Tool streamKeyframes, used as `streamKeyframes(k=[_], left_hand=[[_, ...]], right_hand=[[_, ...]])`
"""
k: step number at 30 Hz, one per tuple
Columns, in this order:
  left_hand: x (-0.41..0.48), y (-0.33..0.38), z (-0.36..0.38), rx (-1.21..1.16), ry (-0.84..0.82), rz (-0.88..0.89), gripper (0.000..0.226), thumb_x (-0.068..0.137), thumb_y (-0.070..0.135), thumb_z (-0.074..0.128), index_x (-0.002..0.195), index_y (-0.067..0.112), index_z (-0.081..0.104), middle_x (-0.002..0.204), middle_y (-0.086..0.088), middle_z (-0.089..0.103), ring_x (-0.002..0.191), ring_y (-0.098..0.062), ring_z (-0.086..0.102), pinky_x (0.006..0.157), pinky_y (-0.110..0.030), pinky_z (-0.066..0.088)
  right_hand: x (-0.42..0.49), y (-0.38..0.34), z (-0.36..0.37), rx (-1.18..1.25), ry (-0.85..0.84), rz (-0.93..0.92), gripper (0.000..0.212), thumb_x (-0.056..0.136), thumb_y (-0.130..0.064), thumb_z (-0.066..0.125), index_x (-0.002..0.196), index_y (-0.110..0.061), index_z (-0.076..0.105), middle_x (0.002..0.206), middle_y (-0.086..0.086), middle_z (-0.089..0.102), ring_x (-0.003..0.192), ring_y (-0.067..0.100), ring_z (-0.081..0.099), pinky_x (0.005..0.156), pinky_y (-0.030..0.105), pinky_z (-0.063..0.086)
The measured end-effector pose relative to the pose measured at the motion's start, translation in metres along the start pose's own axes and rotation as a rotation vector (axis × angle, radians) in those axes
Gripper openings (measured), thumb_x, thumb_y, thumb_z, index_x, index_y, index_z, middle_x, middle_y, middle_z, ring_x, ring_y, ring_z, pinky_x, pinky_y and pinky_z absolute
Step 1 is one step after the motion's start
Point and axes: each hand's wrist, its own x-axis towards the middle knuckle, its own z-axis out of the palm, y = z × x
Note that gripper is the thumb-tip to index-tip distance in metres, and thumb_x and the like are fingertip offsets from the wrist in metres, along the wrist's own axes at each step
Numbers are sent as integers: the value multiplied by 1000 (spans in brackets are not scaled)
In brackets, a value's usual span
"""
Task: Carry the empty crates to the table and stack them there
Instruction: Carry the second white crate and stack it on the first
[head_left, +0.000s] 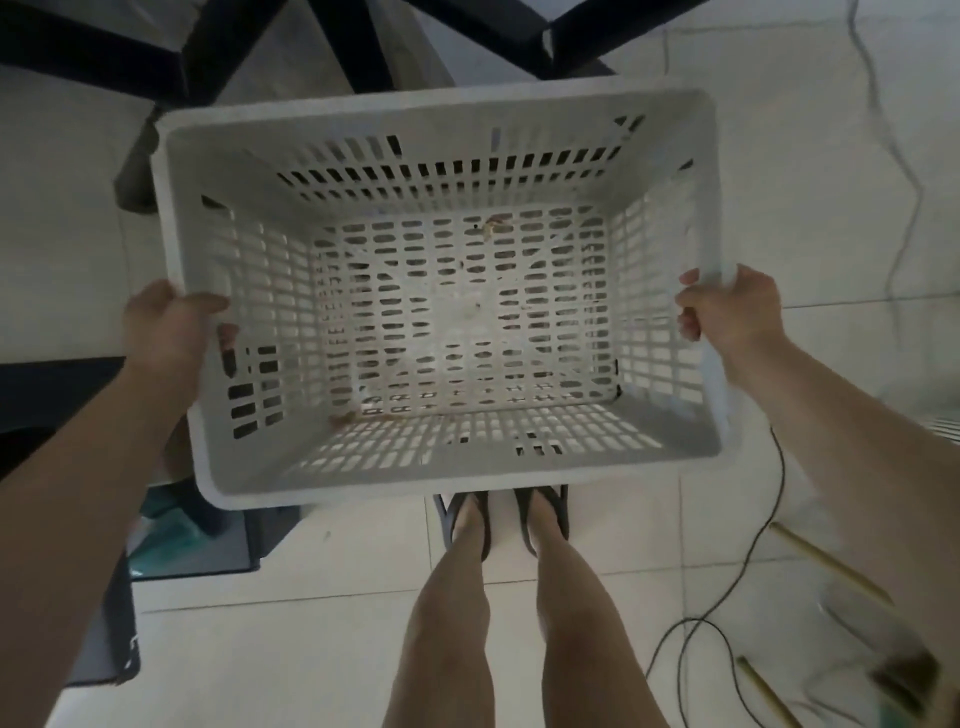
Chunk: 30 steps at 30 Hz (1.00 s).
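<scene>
A white slotted plastic crate (363, 111) fills the middle of the head view, held above the tiled floor and empty apart from a few small brown scraps on its bottom. My left hand (163, 325) grips its left rim, thumb over the edge into the crate. My right hand (730, 312) grips the right rim, fingers curled over the edge. My legs and dark sandals show below the crate's near wall. No other crate is in view.
Black frame legs (358, 47) stand just beyond the crate's far rim. A black cable (758, 540) loops over the floor at the right, near wooden sticks (826, 566). Dark objects (208, 540) sit on the floor at the lower left.
</scene>
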Motion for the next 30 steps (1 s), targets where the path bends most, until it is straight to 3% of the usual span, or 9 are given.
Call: streamKeyframes(k=[3, 6, 9, 12, 17, 20, 23, 27, 30], left_hand=[[-10, -5, -5, 149, -19, 55, 41, 77, 17, 62, 116, 10, 51, 99, -6, 59, 84, -26, 58, 74, -39, 50], [-24, 2, -14, 111, -3, 31, 59, 81, 13, 62, 135, 8, 39, 120, -10, 55, 101, -27, 56, 86, -40, 47], [-46, 18, -27, 45, 29, 0, 66, 82, 12, 63, 141, 10, 32, 134, -16, 49, 110, -24, 51, 90, -32, 42], [-72, 32, -41, 70, 12, 11, 65, 84, 15, 62, 141, 10, 32, 141, -19, 43, 121, -28, 47, 97, -32, 38], [-119, 53, -65, 52, -19, 52, 56, 87, 13, 59, 139, 8, 38, 133, -16, 49, 102, -18, 48, 86, -25, 37], [-153, 57, -82, 33, -17, 84, 52, 88, 13, 57, 137, 7, 41, 126, -15, 52, 102, -19, 48, 86, -26, 37], [-195, 55, -103, 4, 63, 148, 47, 89, 12, 56, 134, 6, 42, 112, -11, 52, 97, -17, 49, 81, -25, 37], [-257, 32, -141, 52, 205, 239, 42, 88, 14, 57, 128, 6, 47, 105, -5, 52, 91, -17, 51, 76, -25, 38], [-307, -11, -175, 13, 252, 229, 37, 88, 14, 56, 125, 11, 53, 108, -3, 57, 90, -17, 55, 74, -25, 40]], right_hand=[[-7, 0, -5, -92, -16, 0, 25, 74, -4, 62, 98, -12, 62, 84, 10, 62, 52, 15, 53, 53, 25, 43], [-22, -10, -10, -268, 59, -29, 61, 80, -15, 62, 137, -14, 40, 102, -1, 50, 76, 17, 50, 67, 25, 41], [-51, -26, -17, -329, 15, -60, 72, 82, -15, 57, 146, -15, 24, 103, 3, 52, 74, 19, 52, 55, 22, 37], [-87, -39, -27, -417, -45, -91, 69, 80, -15, 57, 144, -12, 32, 119, 11, 60, 94, 27, 59, 72, 24, 40], [-142, -53, -44, -431, -210, -89, 50, 83, -18, 59, 132, -13, 49, 122, 11, 60, 87, 18, 53, 76, 21, 35], [-167, -62, -51, -484, -287, -159, 43, 85, -18, 58, 128, -14, 53, 115, 6, 61, 68, 6, 47, 61, 17, 35], [-193, -79, -52, -498, -332, -230, 43, 86, -18, 56, 129, -15, 53, 91, -5, 55, 59, -3, 45, 47, 11, 33], [-238, -105, -46, -517, -437, -356, 41, 85, -14, 56, 125, -5, 57, 96, 8, 60, 76, 19, 58, 72, 28, 46], [-283, -117, -35, -611, -504, -531, 31, 83, -12, 55, 105, 8, 64, 84, 20, 63, 74, 31, 59, 63, 32, 44]])
